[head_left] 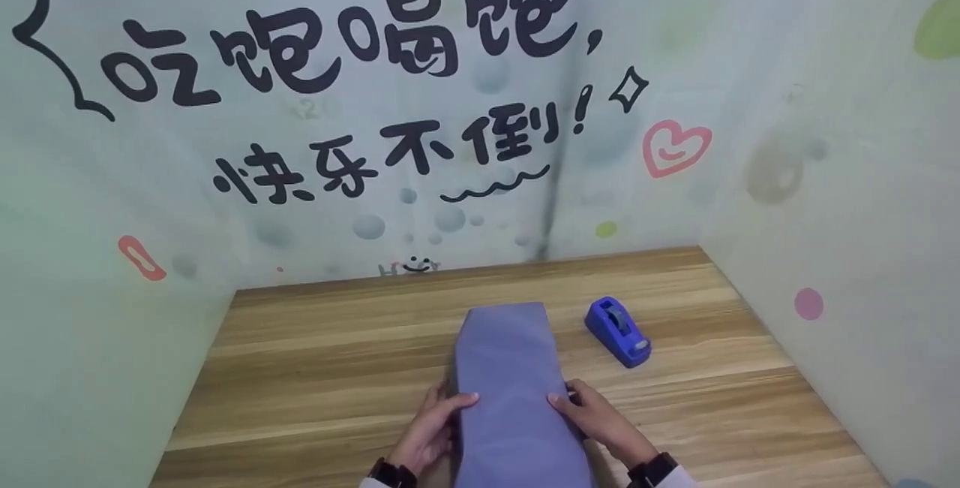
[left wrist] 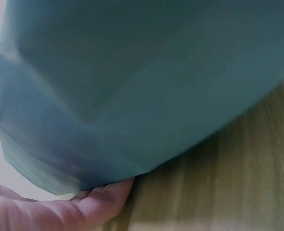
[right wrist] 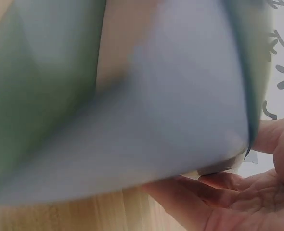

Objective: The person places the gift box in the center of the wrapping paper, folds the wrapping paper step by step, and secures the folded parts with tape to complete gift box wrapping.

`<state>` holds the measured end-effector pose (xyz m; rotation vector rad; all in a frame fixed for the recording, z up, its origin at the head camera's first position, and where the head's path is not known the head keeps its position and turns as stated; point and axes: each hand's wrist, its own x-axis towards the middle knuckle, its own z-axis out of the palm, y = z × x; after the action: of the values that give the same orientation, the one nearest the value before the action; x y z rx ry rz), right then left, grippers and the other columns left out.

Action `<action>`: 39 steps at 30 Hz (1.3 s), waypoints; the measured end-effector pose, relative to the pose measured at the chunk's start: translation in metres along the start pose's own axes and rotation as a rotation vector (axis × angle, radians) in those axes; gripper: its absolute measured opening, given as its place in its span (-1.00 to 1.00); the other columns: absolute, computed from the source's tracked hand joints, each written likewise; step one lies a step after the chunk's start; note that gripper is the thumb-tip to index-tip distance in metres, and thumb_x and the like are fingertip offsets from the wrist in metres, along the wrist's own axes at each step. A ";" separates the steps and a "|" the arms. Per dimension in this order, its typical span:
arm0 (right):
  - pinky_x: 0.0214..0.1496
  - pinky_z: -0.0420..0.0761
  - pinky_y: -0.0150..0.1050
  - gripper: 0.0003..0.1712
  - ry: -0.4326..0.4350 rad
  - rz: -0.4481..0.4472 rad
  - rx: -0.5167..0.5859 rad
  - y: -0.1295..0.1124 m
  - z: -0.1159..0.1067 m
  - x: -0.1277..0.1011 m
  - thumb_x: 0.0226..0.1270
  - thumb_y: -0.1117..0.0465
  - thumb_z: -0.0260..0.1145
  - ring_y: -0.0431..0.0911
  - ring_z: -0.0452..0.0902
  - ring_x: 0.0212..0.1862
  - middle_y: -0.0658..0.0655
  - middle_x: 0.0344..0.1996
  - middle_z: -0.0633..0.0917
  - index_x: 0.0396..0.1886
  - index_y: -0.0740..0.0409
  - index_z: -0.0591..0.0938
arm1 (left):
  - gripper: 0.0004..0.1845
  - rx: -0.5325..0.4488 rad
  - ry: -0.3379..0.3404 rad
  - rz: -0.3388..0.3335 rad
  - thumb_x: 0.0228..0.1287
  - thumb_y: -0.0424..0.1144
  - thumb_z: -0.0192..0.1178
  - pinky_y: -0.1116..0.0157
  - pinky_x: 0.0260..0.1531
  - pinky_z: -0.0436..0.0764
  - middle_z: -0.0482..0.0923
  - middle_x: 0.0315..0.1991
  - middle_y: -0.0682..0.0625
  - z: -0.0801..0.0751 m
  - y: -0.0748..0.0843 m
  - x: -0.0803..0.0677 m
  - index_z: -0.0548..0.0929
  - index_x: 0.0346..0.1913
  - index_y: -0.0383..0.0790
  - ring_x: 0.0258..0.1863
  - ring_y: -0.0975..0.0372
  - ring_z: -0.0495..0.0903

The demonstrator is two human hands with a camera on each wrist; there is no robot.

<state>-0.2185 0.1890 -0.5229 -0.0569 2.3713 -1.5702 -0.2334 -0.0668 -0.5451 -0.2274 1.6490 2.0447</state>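
From the head view I see the whole scene: a long box wrapped in bluish-purple paper (head_left: 510, 390) lies on the light wooden worktop (head_left: 315, 368), with its far end pointing to the back wall and its near end between my two hands. Only this view shows the blue plastic tape dispenser (head_left: 617, 330), which stands on the worktop just beside the right far part of the box, apart from it. It also shows the pale wall with black painted characters (head_left: 352, 45) and a pink heart (head_left: 675, 146). My left hand (head_left: 433, 428) lies against the left side of the box, the thumb on the top face and the other fingers down the side. My right hand (head_left: 596, 417) mirrors it on the right side, thumb on top. Both wrists wear a dark band. The left wrist view shows what the head view hides: my left fingers (left wrist: 103, 197) are curled under the lower edge of the wrapped paper, close to the worktop. The right wrist view shows my right fingers (right wrist: 219, 185) under the paper edge too, with the thumb bent over it. So both hands grasp the box by its sides.
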 end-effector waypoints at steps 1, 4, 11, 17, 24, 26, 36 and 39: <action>-0.27 0.53 -0.25 -0.41 0.005 -0.010 -0.009 0.000 0.001 0.000 0.30 -0.04 0.11 -0.11 0.51 -0.24 0.23 -0.24 0.59 0.01 0.43 0.37 | 0.07 0.019 0.005 0.003 0.02 -0.06 0.27 -0.12 0.05 0.33 -0.08 0.30 -0.48 0.000 0.001 -0.001 -0.27 0.39 -0.21 0.17 -0.21 0.25; -0.34 0.52 -0.27 -0.45 0.018 -0.019 -0.017 -0.001 0.003 -0.001 0.30 -0.03 0.11 -0.11 0.50 -0.27 0.22 -0.26 0.58 -0.02 0.40 0.38 | 0.00 0.193 0.061 0.076 0.06 -0.01 0.25 -0.05 0.03 0.41 0.08 0.23 -0.50 0.000 0.007 -0.007 -0.15 0.37 -0.33 0.13 -0.18 0.33; -0.44 0.52 -0.26 -0.49 0.044 -0.049 -0.065 -0.003 0.007 0.000 0.29 0.01 0.13 -0.12 0.49 -0.34 0.20 -0.35 0.57 -0.02 0.38 0.38 | -0.36 1.067 0.319 0.555 0.15 -0.16 0.16 -0.16 0.12 0.24 0.17 0.26 -0.29 0.013 0.009 -0.017 0.24 0.27 -0.30 0.24 -0.21 0.18; -0.38 0.54 -0.24 -0.43 0.034 -0.049 -0.077 -0.002 0.006 0.001 0.29 -0.01 0.12 -0.10 0.50 -0.28 0.23 -0.28 0.58 0.06 0.39 0.37 | -0.54 1.600 0.218 0.891 0.33 -0.18 -0.10 -0.05 0.24 0.18 0.27 0.31 -0.05 0.038 -0.004 -0.012 0.33 0.26 -0.18 0.32 -0.02 0.20; -0.37 0.54 -0.23 -0.39 0.019 -0.047 -0.054 -0.002 0.009 0.000 0.29 -0.02 0.12 -0.10 0.49 -0.28 0.23 -0.26 0.57 0.11 0.40 0.35 | -0.37 1.703 0.092 0.877 0.35 0.20 -0.36 -0.06 0.28 0.09 0.10 0.40 0.03 0.050 -0.005 -0.005 0.15 0.37 -0.03 0.39 0.02 0.04; -0.36 0.55 -0.21 -0.38 0.015 -0.044 -0.048 -0.002 0.011 0.000 0.29 -0.02 0.12 -0.10 0.49 -0.28 0.24 -0.26 0.56 0.12 0.41 0.33 | -0.35 1.702 0.079 0.885 0.33 0.23 -0.36 -0.06 0.29 0.08 0.09 0.40 0.04 0.048 -0.004 -0.005 0.15 0.37 -0.03 0.40 0.03 0.03; -0.33 0.56 -0.21 -0.37 0.019 -0.066 -0.055 -0.008 0.028 0.007 0.30 -0.02 0.11 -0.07 0.51 -0.24 0.29 -0.19 0.57 0.11 0.44 0.33 | -0.33 1.636 0.125 0.911 0.28 0.30 -0.32 -0.07 0.28 0.10 0.16 0.37 0.06 0.031 -0.004 -0.004 0.19 0.35 0.03 0.38 0.05 0.08; -0.31 0.55 -0.22 -0.35 0.011 -0.073 -0.060 -0.010 0.033 0.009 0.29 -0.03 0.12 -0.05 0.50 -0.22 0.29 -0.18 0.57 0.11 0.45 0.33 | -0.40 1.613 0.177 0.934 0.31 0.24 -0.27 -0.08 0.23 0.16 0.24 0.32 0.07 0.028 -0.005 -0.002 0.26 0.32 0.08 0.34 0.05 0.16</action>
<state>-0.2198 0.1533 -0.5275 -0.1489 2.4511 -1.5346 -0.2244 -0.0402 -0.5411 1.0721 3.2276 0.4119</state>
